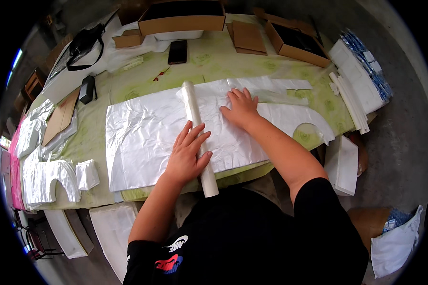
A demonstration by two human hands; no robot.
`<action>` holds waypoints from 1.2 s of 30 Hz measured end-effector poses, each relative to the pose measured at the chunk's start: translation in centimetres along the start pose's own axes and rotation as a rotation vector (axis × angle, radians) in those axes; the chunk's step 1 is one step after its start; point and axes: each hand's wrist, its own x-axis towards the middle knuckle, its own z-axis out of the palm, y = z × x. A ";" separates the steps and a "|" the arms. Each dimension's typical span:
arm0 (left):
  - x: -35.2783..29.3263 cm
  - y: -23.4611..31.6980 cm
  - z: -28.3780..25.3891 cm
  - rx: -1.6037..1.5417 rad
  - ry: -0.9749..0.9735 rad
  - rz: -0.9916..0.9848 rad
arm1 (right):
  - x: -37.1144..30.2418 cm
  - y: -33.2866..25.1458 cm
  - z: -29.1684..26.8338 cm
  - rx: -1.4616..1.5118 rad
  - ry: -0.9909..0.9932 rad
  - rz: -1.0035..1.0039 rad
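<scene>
A large sheet of thin, crinkled white plastic (142, 137) lies flat on the table, with a rounded cut-out at its right end. Across its middle rests a long, pale roll (191, 102), which looks like plastic film; its near end sticks out past the table edge toward me. My left hand (188, 154) lies over the roll's lower half with fingers stretched and apart. To the right of the roll, my right hand (242, 108) presses on the sheet near its far edge, fingers spread. Strips of clear plastic lie beyond that hand.
A green patterned cloth (199, 66) covers the table. At the back are a phone (178, 52), a cardboard box (183, 21) and an open carton (297, 45). Folded white plastic pieces (52, 183) sit at the left. White tubes (351, 104) lie at the right edge.
</scene>
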 end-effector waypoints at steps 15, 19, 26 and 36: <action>0.2 -2.6 -1.4 0.015 0.011 -0.078 | -6.2 -5.0 2.9 0.086 0.350 -0.332; 0.4 -2.2 -0.8 -0.018 -0.027 -0.158 | -2.5 -3.4 0.4 0.072 -0.047 -0.027; -0.6 -3.5 -1.3 -0.195 0.460 -0.049 | -7.5 -9.8 1.8 0.561 0.123 -0.802; -1.0 -4.8 -4.8 -0.029 0.099 -0.413 | -10.9 -9.3 2.5 0.578 0.104 -0.948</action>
